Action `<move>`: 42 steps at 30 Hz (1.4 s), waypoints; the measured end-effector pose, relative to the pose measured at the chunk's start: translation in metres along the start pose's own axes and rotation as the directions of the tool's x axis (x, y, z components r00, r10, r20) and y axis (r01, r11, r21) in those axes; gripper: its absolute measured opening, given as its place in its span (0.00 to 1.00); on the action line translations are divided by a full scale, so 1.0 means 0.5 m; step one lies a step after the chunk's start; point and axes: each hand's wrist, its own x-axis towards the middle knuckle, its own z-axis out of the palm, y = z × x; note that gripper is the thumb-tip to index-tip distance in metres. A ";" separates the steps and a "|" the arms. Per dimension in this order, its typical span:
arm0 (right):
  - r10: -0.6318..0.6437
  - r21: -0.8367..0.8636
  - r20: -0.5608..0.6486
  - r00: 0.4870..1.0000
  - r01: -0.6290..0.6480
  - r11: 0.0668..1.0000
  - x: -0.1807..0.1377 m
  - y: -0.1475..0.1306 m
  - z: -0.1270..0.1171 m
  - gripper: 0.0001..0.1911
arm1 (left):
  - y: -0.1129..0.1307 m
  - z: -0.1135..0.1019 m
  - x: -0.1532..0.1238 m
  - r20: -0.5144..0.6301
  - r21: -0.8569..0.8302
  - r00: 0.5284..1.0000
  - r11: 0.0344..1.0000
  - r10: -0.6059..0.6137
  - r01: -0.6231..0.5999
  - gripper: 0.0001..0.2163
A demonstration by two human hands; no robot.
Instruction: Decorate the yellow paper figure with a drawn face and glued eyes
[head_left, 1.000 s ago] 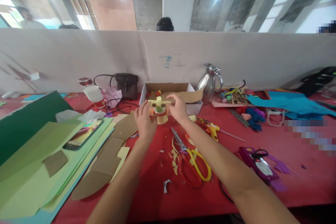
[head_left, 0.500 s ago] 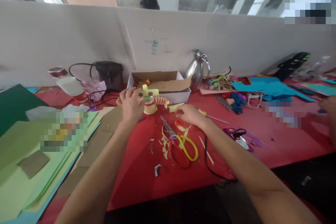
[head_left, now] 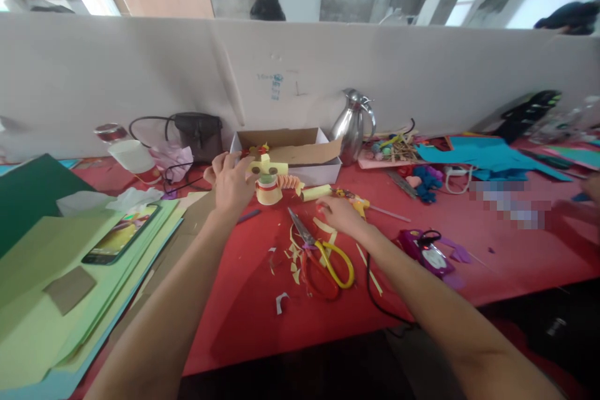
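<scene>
My left hand [head_left: 233,182] is at the left side of a yellow paper figure [head_left: 269,192], its curled fingers on it; the fingertips are partly hidden. The figure stands upright, with dark round eyes, a red band and a folded pink paper arm [head_left: 289,183] stretching right. My right hand [head_left: 341,214] pinches a small red piece [head_left: 320,207] just above the table. Just beyond those fingers lies a rolled yellow paper tube [head_left: 316,192]. Scissors [head_left: 323,257] with one red and one yellow handle lie in front, among pale paper scraps [head_left: 294,262].
Behind the figure is a cardboard box [head_left: 314,173], with a steel jug [head_left: 350,128] beside it. A yellow glue gun [head_left: 360,206] lies right of the tube. Coloured sheets [head_left: 28,325] and a phone [head_left: 122,234] occupy the left. A purple device [head_left: 429,253] is at right.
My right hand has lifted the small red piece off the table and moved slightly up. My left hand stays at the paper figure. The view has shifted a little.
</scene>
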 end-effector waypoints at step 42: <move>0.085 0.714 -0.248 0.965 0.123 0.689 0.095 -0.165 0.009 0.15 | 0.038 -0.013 -0.088 -0.156 -0.052 0.987 0.999 -0.023 0.015 0.13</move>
